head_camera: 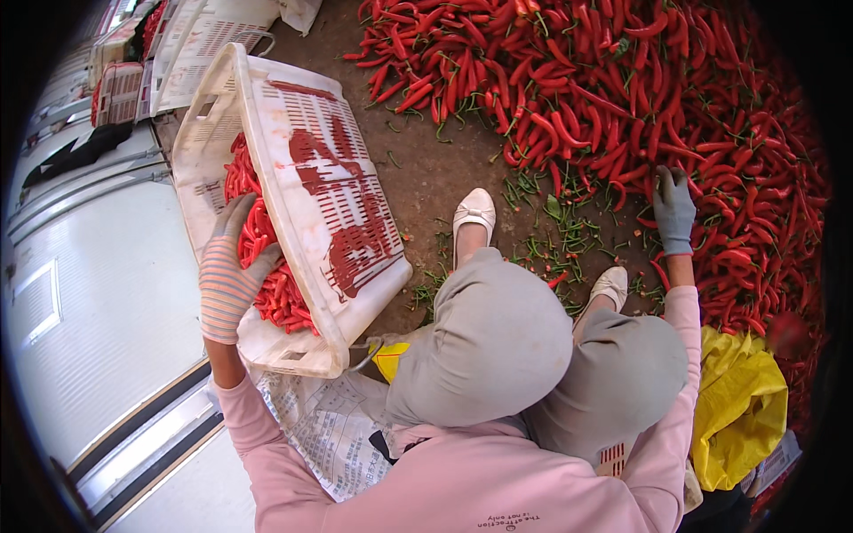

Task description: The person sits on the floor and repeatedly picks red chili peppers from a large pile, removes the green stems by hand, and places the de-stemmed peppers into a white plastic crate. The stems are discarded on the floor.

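My left hand [232, 270], in a striped knit glove, lies with its fingers spread over red chili peppers [276, 296] in a white plastic crate [323, 193] painted with red marks. Whether it holds a pepper cannot be told. My right hand [674, 203], in a grey glove, reaches to the near edge of a large heap of red chili peppers [593, 100] on the ground. Its fingertips are among the peppers, and any pepper in its grasp is hidden.
Green pepper stems [566, 230] litter the brown floor near my shoes. A yellow sack [733, 406] lies at right, a printed white sack [340, 426] below the crate. More crates [200, 50] stand at upper left, beside a pale ribbed panel [106, 266].
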`<act>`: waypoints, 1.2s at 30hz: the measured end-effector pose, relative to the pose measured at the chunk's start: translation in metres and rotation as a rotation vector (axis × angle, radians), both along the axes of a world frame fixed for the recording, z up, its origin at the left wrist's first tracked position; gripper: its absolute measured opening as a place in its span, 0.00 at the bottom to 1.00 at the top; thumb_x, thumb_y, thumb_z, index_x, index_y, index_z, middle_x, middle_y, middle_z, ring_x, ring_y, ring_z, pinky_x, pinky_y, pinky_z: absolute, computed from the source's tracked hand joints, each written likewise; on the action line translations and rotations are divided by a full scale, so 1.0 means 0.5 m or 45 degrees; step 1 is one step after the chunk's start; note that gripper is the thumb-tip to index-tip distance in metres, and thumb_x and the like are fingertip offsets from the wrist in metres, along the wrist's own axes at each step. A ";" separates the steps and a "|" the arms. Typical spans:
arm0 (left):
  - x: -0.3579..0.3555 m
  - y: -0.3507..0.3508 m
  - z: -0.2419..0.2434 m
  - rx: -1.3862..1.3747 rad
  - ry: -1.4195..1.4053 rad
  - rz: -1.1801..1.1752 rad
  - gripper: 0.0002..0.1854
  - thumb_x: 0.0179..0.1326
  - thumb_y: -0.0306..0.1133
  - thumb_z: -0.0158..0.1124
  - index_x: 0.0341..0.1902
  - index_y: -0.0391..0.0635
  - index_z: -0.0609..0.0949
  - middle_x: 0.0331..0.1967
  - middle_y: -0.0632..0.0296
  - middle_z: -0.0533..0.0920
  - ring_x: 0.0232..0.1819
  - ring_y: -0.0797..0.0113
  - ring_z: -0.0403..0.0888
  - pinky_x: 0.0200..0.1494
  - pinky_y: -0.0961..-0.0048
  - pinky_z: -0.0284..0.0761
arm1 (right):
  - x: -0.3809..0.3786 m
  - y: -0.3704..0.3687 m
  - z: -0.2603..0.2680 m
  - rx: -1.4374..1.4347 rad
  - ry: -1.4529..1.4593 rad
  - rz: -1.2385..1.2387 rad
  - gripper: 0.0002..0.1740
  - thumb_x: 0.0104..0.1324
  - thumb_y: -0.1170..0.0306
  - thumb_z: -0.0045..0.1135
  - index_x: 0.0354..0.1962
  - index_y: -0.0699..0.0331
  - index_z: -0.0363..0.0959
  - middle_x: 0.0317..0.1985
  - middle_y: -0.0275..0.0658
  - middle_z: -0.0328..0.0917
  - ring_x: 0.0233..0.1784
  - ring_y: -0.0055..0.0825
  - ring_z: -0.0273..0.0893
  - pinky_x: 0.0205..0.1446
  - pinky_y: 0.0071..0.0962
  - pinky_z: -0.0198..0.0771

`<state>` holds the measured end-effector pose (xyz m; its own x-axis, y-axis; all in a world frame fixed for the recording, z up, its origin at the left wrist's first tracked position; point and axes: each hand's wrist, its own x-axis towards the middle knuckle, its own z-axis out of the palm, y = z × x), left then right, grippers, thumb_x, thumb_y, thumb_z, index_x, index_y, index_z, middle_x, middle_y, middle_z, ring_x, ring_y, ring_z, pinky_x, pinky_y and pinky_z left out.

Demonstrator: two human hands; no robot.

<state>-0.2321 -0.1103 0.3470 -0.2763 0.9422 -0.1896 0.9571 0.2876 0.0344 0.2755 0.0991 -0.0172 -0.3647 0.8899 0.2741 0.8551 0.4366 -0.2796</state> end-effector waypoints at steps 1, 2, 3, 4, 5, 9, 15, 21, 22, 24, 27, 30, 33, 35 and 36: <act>0.043 0.023 -0.034 0.052 -0.525 0.076 0.32 0.52 0.21 0.63 0.64 0.43 0.72 0.60 0.53 0.75 0.52 0.64 0.79 0.54 0.68 0.74 | -0.012 -0.009 0.022 0.100 0.094 0.003 0.13 0.64 0.67 0.57 0.46 0.55 0.72 0.44 0.40 0.73 0.34 0.43 0.78 0.31 0.36 0.75; 0.091 0.057 -0.078 -0.006 -0.769 0.049 0.28 0.53 0.21 0.62 0.62 0.42 0.74 0.55 0.56 0.78 0.46 0.69 0.79 0.52 0.72 0.74 | -0.030 -0.023 0.043 0.003 0.103 0.016 0.12 0.64 0.68 0.57 0.46 0.56 0.73 0.44 0.40 0.74 0.34 0.42 0.78 0.31 0.36 0.74; 0.141 0.101 -0.133 0.025 -0.945 -0.142 0.25 0.55 0.22 0.61 0.60 0.41 0.76 0.52 0.57 0.81 0.45 0.69 0.80 0.51 0.71 0.75 | -0.051 -0.038 0.064 -0.065 0.150 0.009 0.12 0.64 0.68 0.57 0.45 0.56 0.73 0.43 0.39 0.74 0.34 0.42 0.78 0.31 0.36 0.74; 0.190 0.151 -0.196 0.021 -1.063 -0.254 0.24 0.57 0.25 0.60 0.60 0.42 0.75 0.50 0.56 0.81 0.44 0.67 0.80 0.50 0.72 0.75 | -0.076 -0.054 0.082 -0.101 0.210 0.055 0.11 0.64 0.68 0.57 0.44 0.57 0.73 0.41 0.40 0.74 0.33 0.42 0.78 0.30 0.36 0.72; 0.237 0.199 -0.265 -0.055 -1.218 -0.237 0.24 0.58 0.28 0.61 0.61 0.43 0.75 0.51 0.53 0.81 0.46 0.61 0.81 0.51 0.70 0.75 | -0.102 -0.076 0.096 -0.117 0.231 0.069 0.10 0.64 0.69 0.57 0.44 0.58 0.73 0.38 0.40 0.75 0.31 0.43 0.77 0.29 0.37 0.72; 0.413 0.290 -0.517 -0.690 -1.543 -0.215 0.31 0.57 0.36 0.66 0.65 0.46 0.71 0.49 0.55 0.82 0.45 0.66 0.80 0.43 0.71 0.78 | -0.186 -0.148 0.105 -0.435 0.664 0.138 0.08 0.62 0.71 0.59 0.39 0.64 0.73 0.32 0.44 0.76 0.30 0.41 0.78 0.32 0.32 0.71; 0.447 0.222 -0.681 -0.614 -0.997 -0.632 0.12 0.57 0.34 0.63 0.43 0.43 0.80 0.27 0.52 0.82 0.31 0.58 0.81 0.37 0.65 0.76 | -0.182 -0.215 0.112 -2.009 1.545 -0.295 0.15 0.71 0.61 0.49 0.37 0.67 0.70 0.24 0.29 0.68 0.25 0.12 0.63 0.26 0.14 0.57; 0.311 0.165 -0.739 -0.713 -0.903 -0.156 0.23 0.56 0.45 0.63 0.54 0.50 0.79 0.39 0.47 0.83 0.43 0.49 0.82 0.47 0.61 0.76 | -0.125 -0.130 0.027 -0.489 -0.072 0.062 0.21 0.55 0.59 0.63 0.44 0.60 0.73 0.36 0.43 0.73 0.39 0.39 0.76 0.37 0.38 0.71; 0.306 0.157 -0.744 -0.693 -0.928 -0.135 0.20 0.60 0.39 0.62 0.55 0.47 0.79 0.40 0.50 0.84 0.39 0.54 0.84 0.45 0.65 0.78 | -0.110 -0.099 -0.008 -0.317 -0.158 -0.052 0.20 0.55 0.61 0.63 0.44 0.59 0.73 0.36 0.42 0.72 0.38 0.39 0.76 0.35 0.39 0.71; 0.310 0.151 -0.747 -0.724 -1.502 0.278 0.18 0.62 0.33 0.60 0.55 0.45 0.79 0.41 0.53 0.85 0.38 0.60 0.84 0.42 0.69 0.79 | -0.107 -0.071 -0.071 -0.374 -0.368 -0.005 0.20 0.56 0.63 0.62 0.45 0.58 0.71 0.33 0.41 0.72 0.35 0.40 0.77 0.34 0.40 0.72; 0.340 0.161 -0.741 -0.735 -1.979 0.677 0.16 0.64 0.26 0.58 0.56 0.42 0.77 0.43 0.60 0.83 0.34 0.72 0.81 0.35 0.76 0.78 | -0.096 -0.073 -0.100 -0.535 -0.124 -0.078 0.19 0.58 0.66 0.62 0.46 0.60 0.70 0.35 0.42 0.74 0.34 0.40 0.79 0.35 0.39 0.74; 0.391 0.183 -0.736 -0.721 -2.125 0.805 0.15 0.64 0.31 0.62 0.54 0.41 0.78 0.39 0.64 0.83 0.28 0.78 0.76 0.31 0.80 0.73 | -0.110 -0.122 -0.048 -0.965 0.721 -0.143 0.15 0.61 0.68 0.60 0.45 0.62 0.71 0.38 0.41 0.78 0.37 0.37 0.81 0.39 0.35 0.76; 0.438 0.205 -0.743 -0.859 -2.336 0.641 0.16 0.62 0.34 0.66 0.52 0.43 0.79 0.35 0.66 0.84 0.26 0.81 0.75 0.27 0.80 0.69 | -0.151 -0.155 0.022 -1.072 1.107 0.040 0.16 0.62 0.69 0.60 0.46 0.66 0.71 0.40 0.43 0.79 0.44 0.28 0.80 0.50 0.28 0.72; 0.448 0.211 -0.745 -0.828 -2.186 0.602 0.14 0.60 0.35 0.69 0.47 0.44 0.81 0.28 0.68 0.82 0.22 0.81 0.72 0.23 0.81 0.65 | -0.172 -0.163 0.049 -1.161 1.104 -0.008 0.18 0.62 0.67 0.60 0.47 0.67 0.71 0.40 0.43 0.79 0.46 0.28 0.79 0.51 0.28 0.71; 0.447 0.212 -0.744 -0.792 -2.180 0.645 0.13 0.59 0.35 0.69 0.46 0.44 0.81 0.27 0.69 0.82 0.21 0.81 0.71 0.23 0.82 0.65 | -0.179 -0.163 0.056 -1.260 1.226 -0.137 0.18 0.63 0.66 0.60 0.47 0.66 0.71 0.40 0.43 0.79 0.46 0.29 0.79 0.51 0.28 0.71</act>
